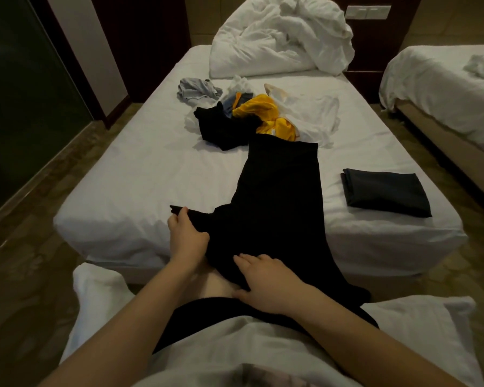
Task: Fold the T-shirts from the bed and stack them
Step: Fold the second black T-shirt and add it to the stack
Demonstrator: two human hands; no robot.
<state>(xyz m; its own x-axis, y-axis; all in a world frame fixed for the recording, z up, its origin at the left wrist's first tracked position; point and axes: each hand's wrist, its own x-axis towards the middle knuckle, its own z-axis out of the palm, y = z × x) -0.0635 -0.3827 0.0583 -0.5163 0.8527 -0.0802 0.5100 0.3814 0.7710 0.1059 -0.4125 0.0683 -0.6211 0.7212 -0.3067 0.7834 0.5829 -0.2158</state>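
My left hand pinches a sleeve of the limp black T-shirt; my right hand lies on it, fingers flat. Overhanging the white bed, it could slide off.

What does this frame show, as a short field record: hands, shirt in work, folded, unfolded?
left hand: pinches a sleeve of the black T-shirt
right hand: lies on the same shirt, grip unclear
folded: one dark folded garment, right side of bed
unfolded: clothes pile mid-bed, black, yellow, white, grey

black t-shirt on white bed
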